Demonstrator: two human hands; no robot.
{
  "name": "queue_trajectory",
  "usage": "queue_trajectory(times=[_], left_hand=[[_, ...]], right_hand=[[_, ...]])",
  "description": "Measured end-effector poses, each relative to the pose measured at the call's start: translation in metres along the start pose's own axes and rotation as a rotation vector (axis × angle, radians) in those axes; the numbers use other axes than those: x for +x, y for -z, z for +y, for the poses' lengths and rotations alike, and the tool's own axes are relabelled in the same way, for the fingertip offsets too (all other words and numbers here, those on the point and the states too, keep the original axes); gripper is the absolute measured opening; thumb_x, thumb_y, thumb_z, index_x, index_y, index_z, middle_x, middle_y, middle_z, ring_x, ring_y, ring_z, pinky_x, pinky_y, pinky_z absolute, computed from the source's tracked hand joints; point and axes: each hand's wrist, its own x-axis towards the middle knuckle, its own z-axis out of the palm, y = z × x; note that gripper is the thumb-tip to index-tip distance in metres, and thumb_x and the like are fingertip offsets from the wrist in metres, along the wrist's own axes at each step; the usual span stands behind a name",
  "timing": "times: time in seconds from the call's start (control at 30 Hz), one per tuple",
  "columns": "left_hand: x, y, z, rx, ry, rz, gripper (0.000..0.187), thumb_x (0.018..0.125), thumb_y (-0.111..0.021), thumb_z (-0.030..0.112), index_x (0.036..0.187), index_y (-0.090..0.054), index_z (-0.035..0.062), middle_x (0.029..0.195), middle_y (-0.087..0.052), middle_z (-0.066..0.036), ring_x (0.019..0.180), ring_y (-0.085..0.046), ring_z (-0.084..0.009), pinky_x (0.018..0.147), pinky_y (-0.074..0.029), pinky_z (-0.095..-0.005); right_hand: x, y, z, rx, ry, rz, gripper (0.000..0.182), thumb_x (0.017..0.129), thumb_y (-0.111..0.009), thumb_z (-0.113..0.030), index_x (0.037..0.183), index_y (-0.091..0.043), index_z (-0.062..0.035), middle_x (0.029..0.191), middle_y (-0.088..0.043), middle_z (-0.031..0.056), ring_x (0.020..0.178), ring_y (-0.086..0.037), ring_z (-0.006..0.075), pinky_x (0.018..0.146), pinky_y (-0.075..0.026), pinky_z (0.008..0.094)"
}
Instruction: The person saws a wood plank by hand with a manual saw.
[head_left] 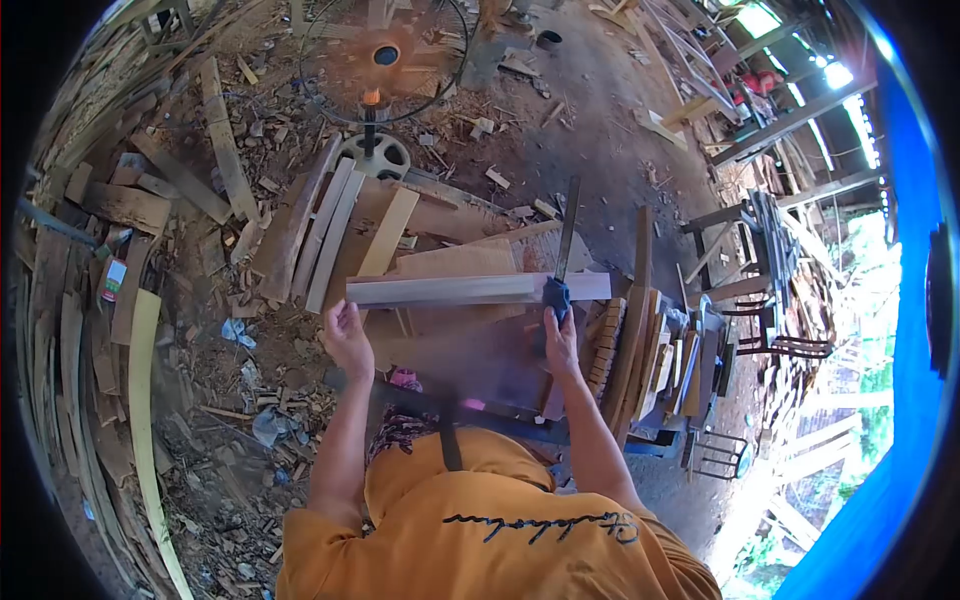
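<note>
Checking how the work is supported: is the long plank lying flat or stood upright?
Lying flat and level. The plank runs crosswise over the stacked boards; left hand holds one end, right hand is near the other.

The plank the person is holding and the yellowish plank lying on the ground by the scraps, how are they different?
The held plank is grey and straight; the ground plank is pale yellow and curves gently.
The held plank lies crosswise, lifted above the workbench, with the left hand at one end and the right hand near the other; the ground plank runs lengthwise on the dirt, untouched.
Both are long, thin wooden boards.
</note>
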Motion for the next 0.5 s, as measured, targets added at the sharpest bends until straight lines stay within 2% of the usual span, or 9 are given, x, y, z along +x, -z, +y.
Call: queue_trajectory(times=[0.13, 0.2, 0.27, 0.3, 0.33, 0.43, 0.5], left_hand=[[0.001, 0.002, 0.002, 0.011, 0.0, 0.042, 0.019, 0.095, -0.065, 0.016, 0.106, -0.063, 0.0004, 0.095, -0.066, -0.007, 0.085, -0.062, -0.0127, 0.077, -0.05, -0.0269], [0.0, 0.0, 0.002, -0.014, -0.005, 0.062, 0.018, 0.095, -0.063, 0.015, 0.103, -0.063, -0.001, 0.095, -0.067, -0.01, 0.085, -0.065, -0.0166, 0.077, -0.052, -0.0303], [0.0, -0.002, -0.001, -0.042, -0.003, 0.068, 0.018, 0.095, -0.063, 0.014, 0.103, -0.063, -0.0015, 0.094, -0.068, -0.01, 0.084, -0.066, -0.0171, 0.076, -0.053, -0.0304], [0.001, -0.002, -0.002, -0.087, -0.006, 0.045, 0.017, 0.095, -0.063, 0.013, 0.103, -0.062, -0.0021, 0.093, -0.068, -0.011, 0.084, -0.066, -0.0175, 0.075, -0.053, -0.0306], [0.001, 0.0, -0.002, -0.083, -0.001, 0.059, 0.017, 0.095, -0.063, 0.013, 0.103, -0.062, -0.0021, 0.093, -0.068, -0.011, 0.084, -0.066, -0.0175, 0.075, -0.053, -0.0306], [-0.001, 0.0, -0.003, -0.068, 0.016, 0.036, 0.018, 0.094, -0.065, 0.015, 0.103, -0.061, -0.0008, 0.094, -0.066, -0.008, 0.084, -0.063, -0.0133, 0.077, -0.051, -0.0272], [-0.001, 0.0, -0.004, -0.066, -0.001, 0.035, 0.019, 0.094, -0.065, 0.016, 0.102, -0.061, -0.0009, 0.092, -0.065, -0.008, 0.084, -0.063, -0.0133, 0.077, -0.051, -0.0276]], right_hand=[[0.009, -0.001, 0.003, 0.116, -0.076, -0.025, 0.035, 0.101, -0.055, -0.029, 0.129, -0.047, -0.0116, 0.082, -0.062, 0.0032, 0.065, -0.062, 0.0096, 0.056, -0.049, 0.0242], [0.012, 0.001, 0.006, 0.094, -0.094, -0.059, 0.037, 0.101, -0.055, -0.029, 0.132, -0.046, -0.0103, 0.086, -0.06, 0.0017, 0.066, -0.063, 0.0101, 0.056, -0.049, 0.0249], [0.013, 0.002, 0.009, 0.007, -0.021, -0.062, 0.039, 0.101, -0.052, -0.036, 0.132, -0.048, -0.0124, 0.075, -0.067, 0.007, 0.061, -0.064, 0.0129, 0.053, -0.052, 0.0256], [0.012, 0.002, 0.009, -0.001, -0.009, -0.073, 0.043, 0.101, -0.051, -0.038, 0.135, -0.047, -0.011, 0.082, -0.068, 0.0084, 0.062, -0.065, 0.0128, 0.053, -0.052, 0.0252], [0.012, 0.001, 0.009, -0.005, -0.011, -0.087, 0.043, 0.101, -0.051, -0.038, 0.135, -0.047, -0.011, 0.082, -0.068, 0.0084, 0.062, -0.065, 0.0128, 0.053, -0.052, 0.0252], [0.012, 0.001, 0.005, 0.012, -0.014, -0.087, 0.044, 0.101, -0.052, -0.036, 0.135, -0.047, -0.0084, 0.104, -0.066, 0.0073, 0.067, -0.066, 0.0128, 0.054, -0.053, 0.0255], [0.013, -0.001, 0.007, 0.014, -0.016, -0.087, 0.043, 0.101, -0.052, -0.036, 0.134, -0.047, -0.0085, 0.107, -0.065, 0.0066, 0.067, -0.066, 0.013, 0.054, -0.053, 0.0256]])
